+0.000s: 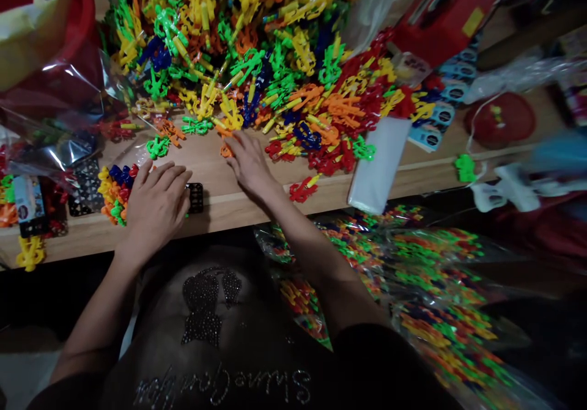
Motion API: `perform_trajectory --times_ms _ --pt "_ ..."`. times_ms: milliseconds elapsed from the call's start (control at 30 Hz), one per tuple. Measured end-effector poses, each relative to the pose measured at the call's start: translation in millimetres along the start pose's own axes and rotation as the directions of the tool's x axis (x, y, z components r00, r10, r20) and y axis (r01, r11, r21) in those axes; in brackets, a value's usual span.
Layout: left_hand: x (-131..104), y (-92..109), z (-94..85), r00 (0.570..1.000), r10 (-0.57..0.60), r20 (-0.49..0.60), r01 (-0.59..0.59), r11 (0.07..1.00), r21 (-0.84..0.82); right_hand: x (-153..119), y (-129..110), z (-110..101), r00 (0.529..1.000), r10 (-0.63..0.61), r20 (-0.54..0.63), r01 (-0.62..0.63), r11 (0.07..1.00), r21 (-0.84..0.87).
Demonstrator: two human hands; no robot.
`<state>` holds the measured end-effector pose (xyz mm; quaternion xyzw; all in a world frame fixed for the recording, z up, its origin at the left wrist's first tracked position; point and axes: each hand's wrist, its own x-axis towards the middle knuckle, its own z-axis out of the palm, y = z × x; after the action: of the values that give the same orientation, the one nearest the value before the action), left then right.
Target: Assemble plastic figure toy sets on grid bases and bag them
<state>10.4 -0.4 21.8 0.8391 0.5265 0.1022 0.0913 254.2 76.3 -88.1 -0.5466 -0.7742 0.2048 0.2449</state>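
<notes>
My left hand [158, 205] lies palm down with its fingers stretched out over a dark perforated rack [196, 198]. Beside its thumb side and wrist, a cluster of small yellow, blue, red and green plastic figures [117, 193] stands close together at the rack's left part; the palm hides the middle. At the near edge of the big pile, the fingers and thumb of my right hand [250, 168] close around an orange plastic figure [225, 150]. Loose green figures [158, 146] lie between the hands and the pile.
A large pile of colourful plastic figures [257, 62] covers the back of the wooden table [220, 211]. A clear plastic bag [50, 104] is at left, white plastic sleeves [381, 165] at right. Filled bags [440, 318] lie below the table edge. A red lid [499, 120] sits far right.
</notes>
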Motion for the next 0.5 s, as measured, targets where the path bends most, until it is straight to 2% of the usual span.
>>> perform_trajectory --times_ms 133,200,333,400,500 --pt "0.8 0.8 -0.8 1.0 -0.003 -0.004 0.003 1.0 0.0 -16.9 -17.4 -1.2 0.994 -0.066 0.093 0.067 0.998 -0.009" --pt "1.0 0.8 -1.0 1.0 -0.004 -0.004 0.004 1.0 -0.003 -12.3 -22.8 -8.6 0.989 -0.098 0.111 0.099 0.995 0.002" --pt "1.0 0.0 -0.3 1.0 -0.001 -0.003 0.001 1.0 -0.009 27.8 -11.6 -27.6 0.992 -0.114 0.051 0.116 0.993 -0.021" --pt "0.9 -0.4 0.3 1.0 0.003 -0.015 -0.003 1.0 -0.008 49.9 -5.9 -30.6 0.978 -0.192 0.085 0.196 0.979 -0.047" --pt "0.5 -0.8 0.7 0.999 0.006 -0.034 -0.006 1.0 0.004 69.5 -4.1 -25.2 0.93 -0.319 0.182 0.34 0.935 -0.102"
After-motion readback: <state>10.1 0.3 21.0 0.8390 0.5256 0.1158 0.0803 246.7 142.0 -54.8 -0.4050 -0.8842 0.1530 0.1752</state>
